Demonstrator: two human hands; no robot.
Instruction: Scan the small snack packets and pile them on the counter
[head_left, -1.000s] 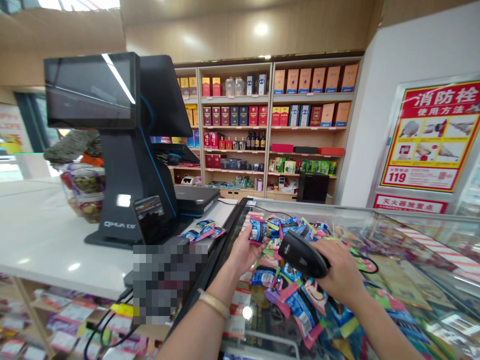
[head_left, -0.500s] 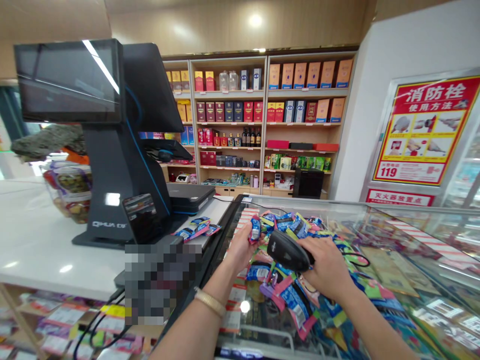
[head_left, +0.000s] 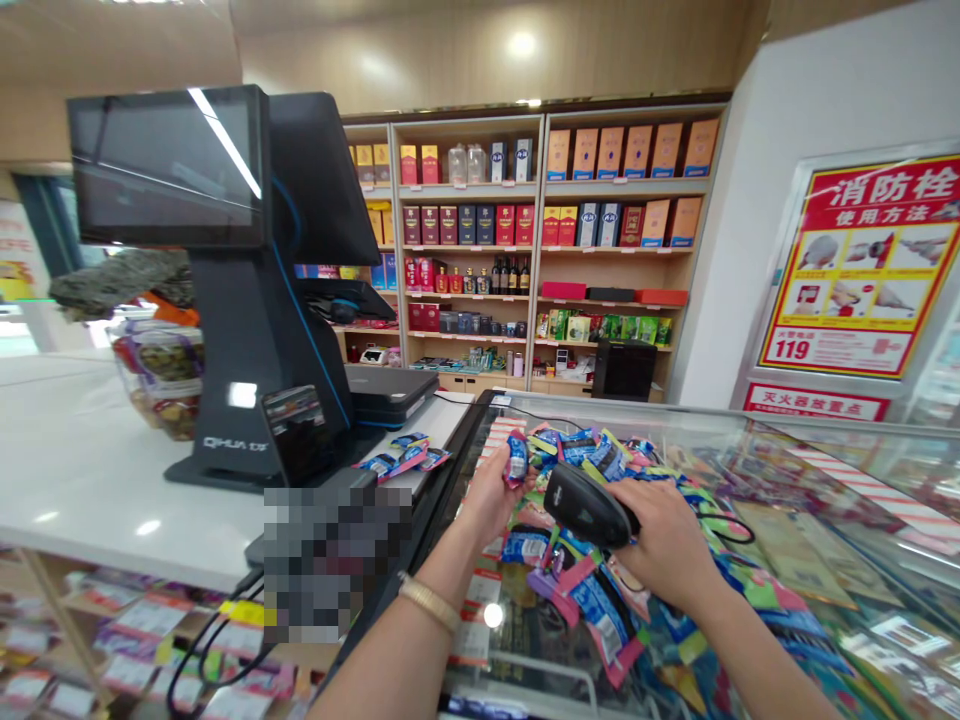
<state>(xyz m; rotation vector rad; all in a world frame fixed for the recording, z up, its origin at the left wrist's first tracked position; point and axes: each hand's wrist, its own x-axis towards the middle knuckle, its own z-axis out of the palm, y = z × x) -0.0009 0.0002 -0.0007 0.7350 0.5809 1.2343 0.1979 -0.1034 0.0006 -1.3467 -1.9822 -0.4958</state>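
Note:
Between the fingers of my left hand point(head_left: 487, 492) is a small blue and pink snack packet point(head_left: 517, 458), held upright with its face toward the scanner. My right hand point(head_left: 664, 535) grips a black handheld barcode scanner point(head_left: 589, 505) by its handle, its head pointing left at the packet from a short distance. Below both hands, a heap of similar snack packets point(head_left: 600, 605) in blue, pink and green is spread over the glass counter point(head_left: 525, 670). A few more packets point(head_left: 405, 456) lie apart on the white counter to the left.
A black point-of-sale terminal point(head_left: 259, 370) stands on the white counter point(head_left: 82, 500) at left, with a plastic jar point(head_left: 161, 370) behind it. A black cash drawer point(head_left: 394, 392) sits beside it. Shelves of boxed goods point(head_left: 465, 225) line the back wall.
The whole view has shifted slightly to the right. Both hands keep nearly the same pose, with the packet still held in front of the scanner.

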